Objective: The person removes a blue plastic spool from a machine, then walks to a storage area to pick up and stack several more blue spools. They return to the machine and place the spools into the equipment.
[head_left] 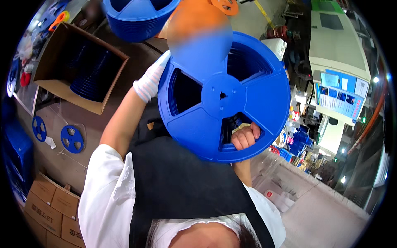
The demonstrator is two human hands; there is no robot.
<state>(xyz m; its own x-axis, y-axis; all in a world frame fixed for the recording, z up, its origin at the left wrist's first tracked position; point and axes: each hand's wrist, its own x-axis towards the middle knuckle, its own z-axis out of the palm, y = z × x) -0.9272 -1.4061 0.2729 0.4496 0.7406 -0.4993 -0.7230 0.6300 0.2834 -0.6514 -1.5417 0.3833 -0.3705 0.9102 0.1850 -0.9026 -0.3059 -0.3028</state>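
At the centre of the frame, a stack of blue plastic reels (223, 96) is held up edge-on toward the camera, its front face a broad disc with three wedge-shaped windows around a small hub. The reels look like thin moulded plastic: probably light one by one, stiff across the flange but likely to flex or crack at the rim, and smooth enough to slide against each other, so a grip through a window and a steadying palm on the rim seems the surest hold. The right hand (245, 137), bare, has its fingers curled through the lower window, clenched on the spoke edge. The left hand (150, 80), in a white striped glove, lies flat against the stack's left rim, fingers extended rather than clenched. At upper left an open cardboard box (62, 84) holds more blue reels.
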